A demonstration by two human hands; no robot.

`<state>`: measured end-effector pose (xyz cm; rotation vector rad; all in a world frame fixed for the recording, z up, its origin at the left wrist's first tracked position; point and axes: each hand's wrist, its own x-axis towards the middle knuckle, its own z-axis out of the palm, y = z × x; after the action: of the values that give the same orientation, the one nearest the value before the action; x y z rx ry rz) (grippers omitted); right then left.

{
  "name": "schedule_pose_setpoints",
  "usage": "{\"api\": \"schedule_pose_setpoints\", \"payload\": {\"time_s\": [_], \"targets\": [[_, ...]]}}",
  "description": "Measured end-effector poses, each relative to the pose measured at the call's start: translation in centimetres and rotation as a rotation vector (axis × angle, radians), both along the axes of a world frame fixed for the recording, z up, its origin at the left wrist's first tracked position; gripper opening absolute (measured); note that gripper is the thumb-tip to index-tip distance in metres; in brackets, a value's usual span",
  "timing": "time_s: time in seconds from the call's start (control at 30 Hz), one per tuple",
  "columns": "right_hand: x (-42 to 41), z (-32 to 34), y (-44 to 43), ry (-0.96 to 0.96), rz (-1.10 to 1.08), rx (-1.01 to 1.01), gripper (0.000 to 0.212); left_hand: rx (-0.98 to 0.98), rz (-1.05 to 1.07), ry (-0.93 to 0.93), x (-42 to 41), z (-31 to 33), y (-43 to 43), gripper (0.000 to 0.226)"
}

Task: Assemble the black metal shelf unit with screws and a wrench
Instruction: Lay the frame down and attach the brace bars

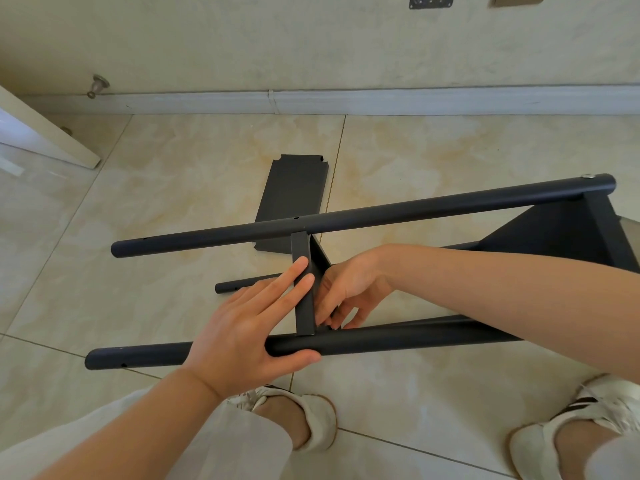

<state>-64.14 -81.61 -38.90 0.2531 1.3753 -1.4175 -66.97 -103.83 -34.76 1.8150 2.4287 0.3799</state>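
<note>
Pale trouser cloth [221, 445], left hand [239, 327] clasping round matte tube [398, 336]

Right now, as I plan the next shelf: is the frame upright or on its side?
On its side: the frame has its far pole and near pole running level above the floor.

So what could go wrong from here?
Mid shelf panel stands on edge between the far pole and near pole, steadied by the left hand; if unfastened, it could tip or misalign. Right hand fingers sit in the corner by the near pole: pinch risk if it shifts.
</note>
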Motion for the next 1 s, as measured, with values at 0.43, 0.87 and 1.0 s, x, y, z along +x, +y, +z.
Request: {"api": "schedule_pose_setpoints", "payload": {"time_s": [0.43,0.87,1.0], "targets": [[-0.10,-0.26,0.31,-0.022,0.030,-0.049,0.013,-0.023,0.015,0.005,0.00,0.12,0.04,0.086],[0.05,-0.16,0.32,-0.005,0.020,-0.044,0.012,-0.022,0.021,0.005,-0.01,0.07,0.00,0.087],[0.01,0.01,0.27,0.001,0.022,-0.029,0.012,-0.029,0.022,0.004,0.02,0.00,0.03,0.087]]}}
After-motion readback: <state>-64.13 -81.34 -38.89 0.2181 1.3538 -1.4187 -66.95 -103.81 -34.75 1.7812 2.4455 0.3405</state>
